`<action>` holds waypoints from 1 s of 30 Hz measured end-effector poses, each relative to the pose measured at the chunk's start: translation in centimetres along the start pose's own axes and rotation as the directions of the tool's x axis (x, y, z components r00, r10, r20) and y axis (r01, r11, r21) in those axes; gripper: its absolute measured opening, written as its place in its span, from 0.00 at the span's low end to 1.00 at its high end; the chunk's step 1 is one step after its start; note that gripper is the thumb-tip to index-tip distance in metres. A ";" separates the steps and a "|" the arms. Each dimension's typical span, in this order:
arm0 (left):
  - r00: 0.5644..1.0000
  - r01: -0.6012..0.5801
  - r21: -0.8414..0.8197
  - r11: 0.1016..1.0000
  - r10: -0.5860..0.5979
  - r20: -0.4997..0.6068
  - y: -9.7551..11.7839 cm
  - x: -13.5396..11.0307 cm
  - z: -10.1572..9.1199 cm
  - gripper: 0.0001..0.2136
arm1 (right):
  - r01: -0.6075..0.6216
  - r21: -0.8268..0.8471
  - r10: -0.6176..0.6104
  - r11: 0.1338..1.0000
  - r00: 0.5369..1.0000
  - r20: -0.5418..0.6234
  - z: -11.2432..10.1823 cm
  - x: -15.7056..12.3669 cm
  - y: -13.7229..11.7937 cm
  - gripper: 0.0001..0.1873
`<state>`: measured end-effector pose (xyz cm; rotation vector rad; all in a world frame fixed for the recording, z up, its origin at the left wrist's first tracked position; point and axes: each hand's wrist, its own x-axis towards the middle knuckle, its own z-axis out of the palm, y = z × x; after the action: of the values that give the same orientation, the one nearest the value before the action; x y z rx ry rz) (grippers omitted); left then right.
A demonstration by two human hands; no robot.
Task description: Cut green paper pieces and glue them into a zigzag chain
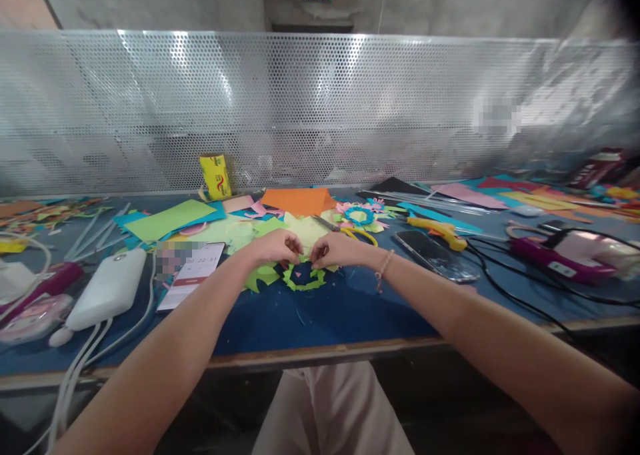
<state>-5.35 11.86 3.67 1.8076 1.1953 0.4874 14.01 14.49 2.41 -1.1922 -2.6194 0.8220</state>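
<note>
A green paper ring [303, 285] with a jagged, leaf-like edge hangs just above the blue table in front of me. Its upper side is pinched between the fingers of my left hand [281, 247] and my right hand [334, 249], which are close together. Green paper scraps [263, 278] lie beside my left hand. Just beyond my right hand are scissors [357, 233] with yellow handles. Behind them sits a paper wreath [359, 215] in blue, pink and green.
A yellow hot glue gun [440, 231] and a dark phone [434, 256] lie on the right, near black cables. On the left are a lit phone [193, 278] and a white power bank [107, 288]. Coloured paper [295, 200] and a perforated metal screen [320, 108] stand behind.
</note>
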 end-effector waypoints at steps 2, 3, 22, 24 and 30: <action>1.000 -0.001 0.004 1.000 0.001 0.001 0.0 -0.1 0.0 0.09 | 0.021 -0.010 -0.021 1.000 1.000 0.012 -0.1 -0.1 -0.1 0.14; 1.000 0.000 0.003 1.000 0.000 0.005 0.0 -0.1 0.0 0.09 | 0.026 -0.020 -0.026 0.999 1.000 0.011 -0.2 -0.1 -0.2 0.14; 1.000 -0.018 0.022 1.000 0.019 -0.005 -0.3 0.2 -0.1 0.08 | 0.055 0.003 -0.054 0.999 0.982 0.182 -0.5 0.0 -0.9 0.17; 1.000 -0.019 0.020 1.000 0.019 -0.008 -0.2 0.2 -0.1 0.08 | 0.050 -0.034 -0.043 0.998 0.983 0.179 -0.6 -0.2 -1.1 0.15; 0.999 0.003 0.009 1.000 -0.002 -0.033 0.0 0.0 0.1 0.07 | 0.076 -0.149 -0.045 0.986 0.979 0.198 -0.6 -0.5 -1.9 0.11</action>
<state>-5.29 11.81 3.63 1.8117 1.2235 0.5129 13.34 13.41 4.01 -1.1126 -2.9106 0.7699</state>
